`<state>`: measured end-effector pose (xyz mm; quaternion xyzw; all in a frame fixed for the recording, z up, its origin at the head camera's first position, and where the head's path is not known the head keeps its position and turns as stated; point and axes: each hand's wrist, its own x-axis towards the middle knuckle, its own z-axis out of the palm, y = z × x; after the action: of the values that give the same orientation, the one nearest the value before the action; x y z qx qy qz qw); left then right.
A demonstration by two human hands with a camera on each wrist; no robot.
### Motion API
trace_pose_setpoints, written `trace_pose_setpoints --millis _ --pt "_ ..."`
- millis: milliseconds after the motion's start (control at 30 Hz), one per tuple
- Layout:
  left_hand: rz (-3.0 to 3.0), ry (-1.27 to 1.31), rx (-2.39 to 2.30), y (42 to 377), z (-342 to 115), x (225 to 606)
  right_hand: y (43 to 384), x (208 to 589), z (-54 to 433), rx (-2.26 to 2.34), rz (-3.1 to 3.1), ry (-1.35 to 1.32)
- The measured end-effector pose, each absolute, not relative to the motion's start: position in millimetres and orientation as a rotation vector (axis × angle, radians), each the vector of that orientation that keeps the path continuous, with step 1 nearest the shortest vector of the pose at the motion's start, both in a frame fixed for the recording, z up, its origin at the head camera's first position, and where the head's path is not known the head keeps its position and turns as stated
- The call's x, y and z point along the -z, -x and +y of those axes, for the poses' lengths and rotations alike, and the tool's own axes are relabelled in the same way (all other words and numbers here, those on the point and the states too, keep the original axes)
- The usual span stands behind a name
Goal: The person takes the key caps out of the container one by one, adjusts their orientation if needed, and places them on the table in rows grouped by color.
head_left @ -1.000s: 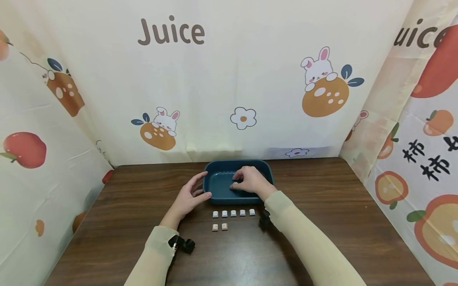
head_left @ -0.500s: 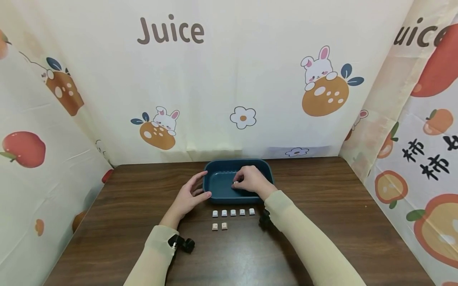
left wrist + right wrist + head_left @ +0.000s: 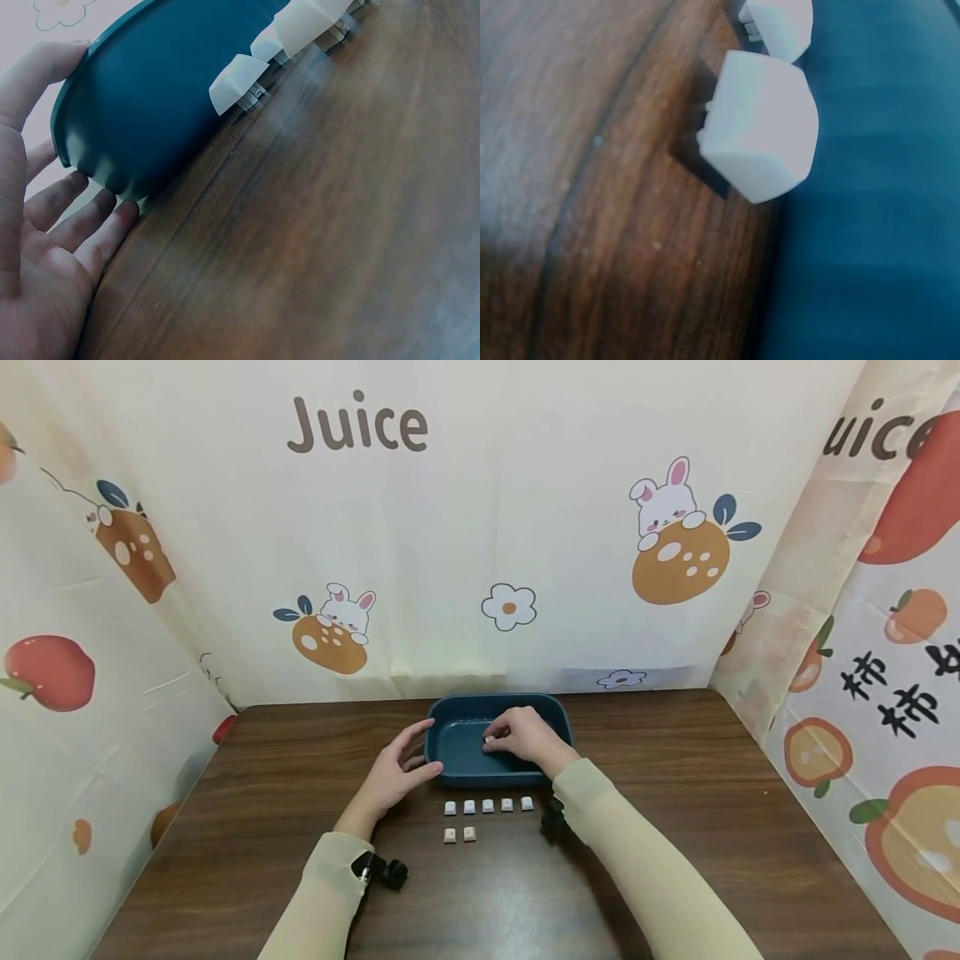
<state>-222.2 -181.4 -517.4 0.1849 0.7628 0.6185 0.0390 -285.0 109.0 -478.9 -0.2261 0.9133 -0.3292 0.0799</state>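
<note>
Inside the dark blue tray [image 3: 459, 770], my right hand [image 3: 525, 737] pinches a small white keycap [image 3: 487, 741] between thumb and fingers. My left hand [image 3: 392, 774] rests against the tray's left end with its fingers spread and fairly straight. In the left wrist view, the thumb touches the tray's rim and the other fingertips meet its wall [image 3: 150, 97]. A row of several white keycaps [image 3: 488, 807] lies on the table along the tray's front, and two more keycaps [image 3: 469, 834] lie nearer. The right wrist view shows one keycap [image 3: 761, 124] up close but no fingers.
The brown wooden table [image 3: 645, 760] carries the tray near its back edge. A printed cloth [image 3: 450, 527] hangs behind and on both sides. Small black wrist cameras [image 3: 393, 874] sit on both forearms.
A white keycap has come into view in my right hand's fingertips, and the fingers have shifted slightly left within the tray. My left hand has stayed in place.
</note>
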Motion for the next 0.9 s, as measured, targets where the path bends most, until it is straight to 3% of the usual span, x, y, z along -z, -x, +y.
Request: trace_pose_setpoints --millis 900 --pt "2.344 -0.578 -1.890 222.8 -182.8 518.9 286.8 479.0 112.0 1.157 2.727 0.683"
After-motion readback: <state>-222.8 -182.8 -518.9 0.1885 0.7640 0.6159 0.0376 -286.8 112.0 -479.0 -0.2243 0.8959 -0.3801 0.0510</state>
